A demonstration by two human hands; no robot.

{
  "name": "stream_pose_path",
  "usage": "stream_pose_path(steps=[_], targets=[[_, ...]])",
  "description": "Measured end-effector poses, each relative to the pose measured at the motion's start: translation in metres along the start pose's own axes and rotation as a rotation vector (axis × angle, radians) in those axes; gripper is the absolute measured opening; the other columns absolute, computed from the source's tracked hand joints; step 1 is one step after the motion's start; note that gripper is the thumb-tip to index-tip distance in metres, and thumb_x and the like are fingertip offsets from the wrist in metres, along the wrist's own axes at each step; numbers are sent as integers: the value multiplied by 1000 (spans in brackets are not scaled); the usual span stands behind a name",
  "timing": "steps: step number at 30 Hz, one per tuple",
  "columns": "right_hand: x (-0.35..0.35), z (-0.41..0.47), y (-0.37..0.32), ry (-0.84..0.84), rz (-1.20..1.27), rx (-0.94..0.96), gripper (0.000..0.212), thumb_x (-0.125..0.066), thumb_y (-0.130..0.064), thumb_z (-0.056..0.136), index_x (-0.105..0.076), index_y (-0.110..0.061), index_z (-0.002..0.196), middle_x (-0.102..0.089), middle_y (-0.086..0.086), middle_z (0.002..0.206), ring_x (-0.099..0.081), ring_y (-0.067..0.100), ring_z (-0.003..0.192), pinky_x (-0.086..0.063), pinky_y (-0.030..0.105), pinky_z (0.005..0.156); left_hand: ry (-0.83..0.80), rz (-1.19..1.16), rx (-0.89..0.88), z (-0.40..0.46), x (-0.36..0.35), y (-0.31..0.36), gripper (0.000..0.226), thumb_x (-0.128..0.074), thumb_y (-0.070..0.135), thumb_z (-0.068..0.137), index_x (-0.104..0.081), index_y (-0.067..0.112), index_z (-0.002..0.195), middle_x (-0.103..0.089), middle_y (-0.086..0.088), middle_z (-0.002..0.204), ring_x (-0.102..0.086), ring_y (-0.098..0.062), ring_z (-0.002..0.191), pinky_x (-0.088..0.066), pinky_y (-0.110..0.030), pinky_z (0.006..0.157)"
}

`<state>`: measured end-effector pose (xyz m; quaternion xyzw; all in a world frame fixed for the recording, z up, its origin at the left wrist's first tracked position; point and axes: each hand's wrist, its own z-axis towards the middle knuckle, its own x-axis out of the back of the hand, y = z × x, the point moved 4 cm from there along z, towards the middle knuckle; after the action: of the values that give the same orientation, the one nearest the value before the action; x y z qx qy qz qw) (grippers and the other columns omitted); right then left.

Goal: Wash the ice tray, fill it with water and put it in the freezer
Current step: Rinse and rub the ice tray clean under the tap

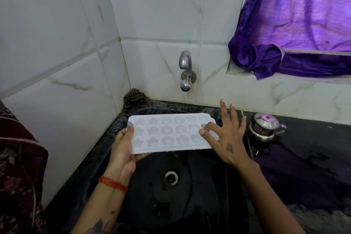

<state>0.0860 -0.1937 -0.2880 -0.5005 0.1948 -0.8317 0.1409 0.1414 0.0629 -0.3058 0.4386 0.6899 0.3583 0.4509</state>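
Holding the ice tray (171,132) level over the black sink (190,205), the left hand (123,150) has its grip on the tray's short end, thumb on top and fingers curled underneath. The right hand (226,137) is spread wide, holding nothing, its fingertips (202,131) touching the far end of the tray from that grip.

What could go wrong: the tray hangs from one end only, so a wet, slick rim could slip out of the grip and drop into the sink, or tip and spill once it is filled. The tap (185,70) sits on the wall beyond the grip and above the tray, with no water visibly running. A small steel kettle (265,126) stands on the bench just past the right hand; a careless sweep could knock it.
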Motion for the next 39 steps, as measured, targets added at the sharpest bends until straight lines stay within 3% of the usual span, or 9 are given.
stream_pose_path(steps=[4,8,14,23,30,35,39], targets=[[-1,-1,2,33,-129,19,66,-14,-83,78,-62,-39,80,1,-3,161,11,22,147,17,57,111,1,-3,-6,-3,-2,0,25,-50,40,94,-54,18,105,-68,-3,95,-66,-20,80,-57,-35,48],[0,-1,3,49,-198,22,67,-11,-83,79,-62,-40,80,-1,0,161,8,26,147,12,63,110,10,-12,-8,-7,-4,0,18,-50,38,95,-53,21,93,-66,-2,90,-64,-20,77,-56,-34,43],[0,1,0,-14,-50,-9,77,-5,-87,72,-66,-46,97,14,-9,159,25,13,143,23,51,110,9,-23,9,-6,-4,-1,16,-51,38,95,-53,22,92,-66,-2,91,-64,-20,77,-56,-34,42],[1,2,0,-45,-61,-21,60,-21,-81,76,-64,-40,84,10,-9,160,21,14,144,23,49,110,7,-26,27,-1,0,-3,34,-50,40,95,-53,16,118,-68,-6,100,-66,-24,84,-58,-37,48],[0,0,0,19,-186,-25,74,-8,-87,73,-64,-41,85,0,-3,160,10,25,147,14,61,110,0,-26,26,0,0,-6,20,-50,40,94,-55,22,98,-68,-5,98,-67,-24,85,-57,-42,61],[-1,0,-1,-5,-116,-18,73,-8,-86,74,-58,-39,100,6,-4,160,17,18,145,20,54,109,9,-29,18,0,0,-7,19,-51,40,94,-55,21,95,-67,-6,98,-66,-25,85,-55,-44,64],[0,1,-13,-22,-71,72,68,-11,-82,78,-58,-40,102,7,-6,159,19,15,145,25,44,108,-1,-26,30,-1,-1,-8,29,-50,41,94,-56,17,109,-69,-7,102,-67,-26,87,-57,-41,59]])
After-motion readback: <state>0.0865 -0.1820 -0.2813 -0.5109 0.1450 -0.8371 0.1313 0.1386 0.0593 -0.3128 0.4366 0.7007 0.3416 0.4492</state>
